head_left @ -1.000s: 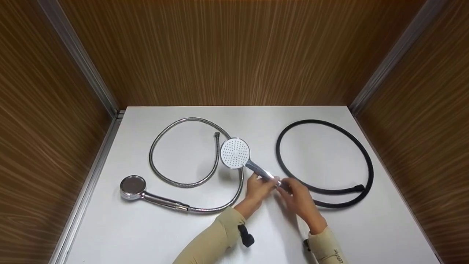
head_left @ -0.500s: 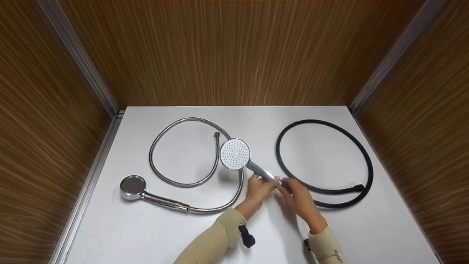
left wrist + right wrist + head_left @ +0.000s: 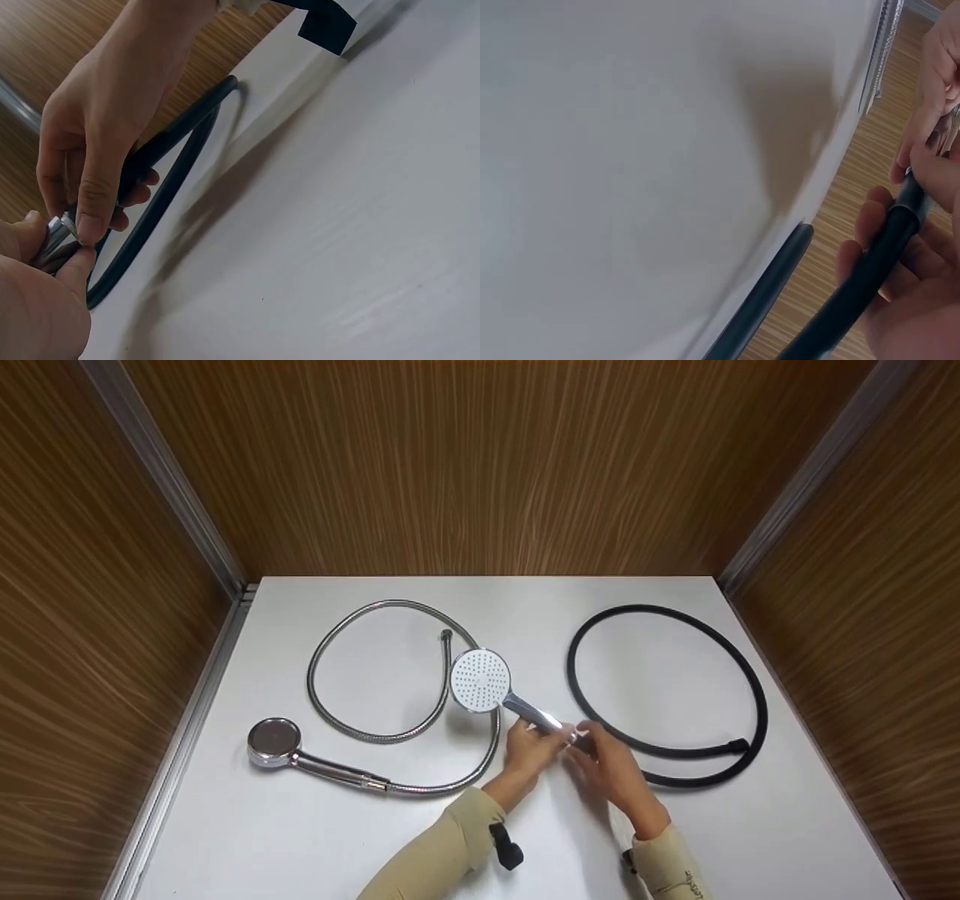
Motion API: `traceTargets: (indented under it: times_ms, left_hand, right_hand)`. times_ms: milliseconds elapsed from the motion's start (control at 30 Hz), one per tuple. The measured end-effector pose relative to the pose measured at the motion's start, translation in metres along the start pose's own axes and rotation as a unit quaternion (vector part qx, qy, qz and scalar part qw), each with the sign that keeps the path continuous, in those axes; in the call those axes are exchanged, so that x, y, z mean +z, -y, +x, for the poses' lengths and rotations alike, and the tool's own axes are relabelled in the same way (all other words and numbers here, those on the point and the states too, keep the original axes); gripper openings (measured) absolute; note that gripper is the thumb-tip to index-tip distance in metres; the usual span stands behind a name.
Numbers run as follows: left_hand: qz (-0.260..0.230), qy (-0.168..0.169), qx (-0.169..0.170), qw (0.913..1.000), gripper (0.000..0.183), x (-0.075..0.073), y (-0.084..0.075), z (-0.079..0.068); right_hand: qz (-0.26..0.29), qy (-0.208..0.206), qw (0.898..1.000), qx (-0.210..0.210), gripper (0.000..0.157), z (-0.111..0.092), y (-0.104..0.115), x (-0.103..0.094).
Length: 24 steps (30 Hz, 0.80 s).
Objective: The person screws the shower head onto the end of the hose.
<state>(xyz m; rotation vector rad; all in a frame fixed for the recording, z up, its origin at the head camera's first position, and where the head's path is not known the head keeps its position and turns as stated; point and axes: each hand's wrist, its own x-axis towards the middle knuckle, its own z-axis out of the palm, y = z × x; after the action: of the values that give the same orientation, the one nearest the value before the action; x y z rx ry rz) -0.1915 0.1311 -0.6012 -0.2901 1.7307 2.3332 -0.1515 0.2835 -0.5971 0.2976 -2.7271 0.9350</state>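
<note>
In the head view a chrome hand shower (image 3: 481,681) with a round white spray face is held up off the table, its handle slanting down to the right. My left hand (image 3: 529,751) grips the lower end of that handle. Against the handle's end, my right hand (image 3: 613,766) pinches the end of a black shower hose (image 3: 664,610). The left wrist view shows the chrome end (image 3: 56,241) meeting the hose between both hands' fingertips. How far the two parts are joined is hidden by the fingers. In the right wrist view, fingers curl round the black hose (image 3: 877,270).
A second chrome shower head (image 3: 274,740) lies at the left, attached to a coiled metal hose (image 3: 311,690). The black hose's far end fitting (image 3: 738,745) rests at the right of the white table (image 3: 300,847). Wood-grain walls (image 3: 480,465) stand behind and at both sides.
The shower's round face has dropped slightly toward me. Both hands stay at the joint, with the right fingers shifting a little on the hose end.
</note>
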Motion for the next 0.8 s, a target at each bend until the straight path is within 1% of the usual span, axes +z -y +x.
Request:
traceTargets:
  times_ms: [100,167,300,567,800]
  left_hand:
    - [-0.003,0.003,0.008,1.0,0.046,0.0002,-0.0006,-0.0008]
    - [-0.002,0.002,0.019,0.9998,0.042,0.0004,-0.0012,-0.0015]
    - [0.001,-0.002,0.03,0.9995,0.038,0.0008,-0.002,-0.0023]
    - [-0.001,-0.002,0.026,0.9997,0.038,0.0008,-0.0018,-0.0031]
    - [0.03,-0.011,0.021,0.9993,0.04,0.0002,-0.0033,-0.0032]
  right_hand:
    - [0.002,-0.001,1.0,0.007,0.027,-0.0001,0.0011,-0.0016]
    - [0.001,-0.003,1.0,0.002,0.025,-0.0001,0.0019,-0.0025]
    - [-0.005,-0.003,1.0,-0.001,0.027,-0.0003,0.0026,-0.0028]
    - [-0.009,0.001,1.0,0.005,0.03,-0.0012,0.0024,-0.0033]
    - [-0.012,-0.001,1.0,0.0,0.03,-0.0002,0.0016,-0.0029]
